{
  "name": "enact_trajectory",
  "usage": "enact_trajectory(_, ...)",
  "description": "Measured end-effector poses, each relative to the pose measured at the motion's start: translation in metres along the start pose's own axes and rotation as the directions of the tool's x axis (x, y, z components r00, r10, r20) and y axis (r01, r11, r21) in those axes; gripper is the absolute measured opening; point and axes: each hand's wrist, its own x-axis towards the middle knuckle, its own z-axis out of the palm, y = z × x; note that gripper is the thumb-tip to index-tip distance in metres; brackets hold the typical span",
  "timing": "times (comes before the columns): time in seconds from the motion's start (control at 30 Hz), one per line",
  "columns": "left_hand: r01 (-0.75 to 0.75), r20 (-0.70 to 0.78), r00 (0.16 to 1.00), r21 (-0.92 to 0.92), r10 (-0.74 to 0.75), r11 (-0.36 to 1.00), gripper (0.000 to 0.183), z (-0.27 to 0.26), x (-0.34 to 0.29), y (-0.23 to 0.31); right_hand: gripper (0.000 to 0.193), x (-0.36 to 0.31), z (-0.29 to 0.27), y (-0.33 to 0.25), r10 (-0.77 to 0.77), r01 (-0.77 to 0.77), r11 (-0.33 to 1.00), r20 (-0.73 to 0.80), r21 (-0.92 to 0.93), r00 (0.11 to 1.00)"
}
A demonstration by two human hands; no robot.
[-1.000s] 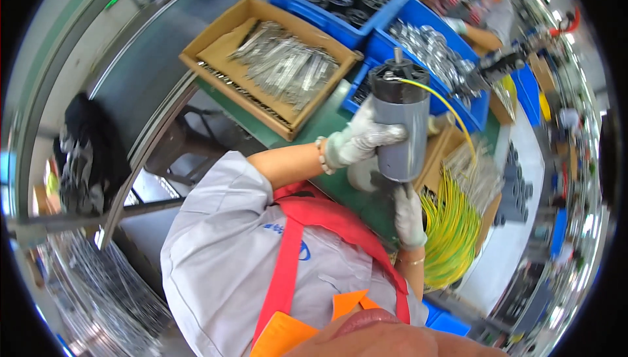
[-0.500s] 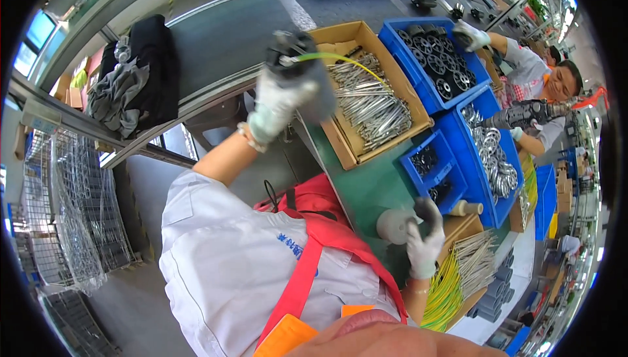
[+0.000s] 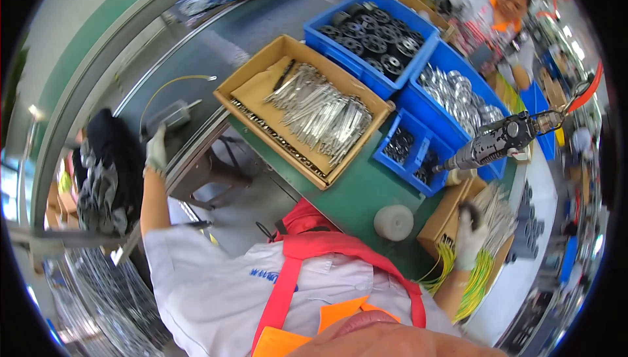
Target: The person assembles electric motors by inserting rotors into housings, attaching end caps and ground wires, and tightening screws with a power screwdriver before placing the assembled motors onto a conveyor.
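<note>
At the far left, my left hand (image 3: 156, 153), in a white glove, is closed around the near end of a grey cylindrical motor part (image 3: 173, 116). The part lies on its side over the dark belt, a thin shaft pointing right. From it a yellow-green wire (image 3: 171, 83) arcs up to a metal lug. On the right, my gloved right hand (image 3: 468, 242), its fingertips dark, is over a carton (image 3: 439, 225) of yellow-green wires (image 3: 476, 285) and long pale rods (image 3: 500, 210). Its fingers are blurred, and their grip is unclear. A whitish roll (image 3: 394, 223) stands left of that hand.
A carton of metal rods (image 3: 320, 111) stands mid-bench. Blue bins hold black round parts (image 3: 373, 36), metal rings (image 3: 458, 98) and small black pieces (image 3: 400, 146). A power screwdriver (image 3: 497, 141) hangs at right. Dark clothing (image 3: 108, 174) lies left; a co-worker (image 3: 487, 26) stands far right.
My left hand has moved left and down with the motor part, from beside the rod carton to the belt. My right hand has moved right, from beside the roll to the wire carton.
</note>
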Motion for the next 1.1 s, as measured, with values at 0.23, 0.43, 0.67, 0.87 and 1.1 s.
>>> enact_trajectory(0.23, 0.054, 0.054, 0.86, 0.979, 0.508, -0.196, 0.095, -0.03, 0.034, 0.013, 0.037, 0.128, -0.02, 0.03, -0.102, 0.231, 0.838, -0.273, 0.495, 0.957)
enact_trajectory(0.43, 0.004, -0.008, 0.927, 1.0, 0.374, 0.012, 0.079, -0.02, 0.083, 0.038, 0.034, 0.229, 0.002, 0.083, -0.113, 0.104, 0.976, 0.037, 0.19, 0.993)
enact_trajectory(0.67, -0.622, 0.235, 0.775, 0.122, 0.587, 0.773, 0.045, 0.195, -0.105, 0.112, 0.037, 0.325, 0.094, 0.135, 0.119, 0.416, 0.492, 0.532, -0.765, 0.838)
enact_trajectory(0.87, -0.918, 0.881, 0.082, -0.116, 0.466, 0.38, 0.032, 0.377, -0.225, 0.09, 0.053, 0.318, 0.078, 0.131, 0.094, 0.017, 0.724, 0.124, -0.689, 0.988)
enact_trajectory(1.1, -0.901, 0.946, -0.3, -0.239, 0.121, -0.363, 0.02, 0.506, -0.242, 0.026, 0.026, 0.097, 0.016, 0.008, -0.198, 0.209, 0.976, 0.155, -0.056, 0.968)
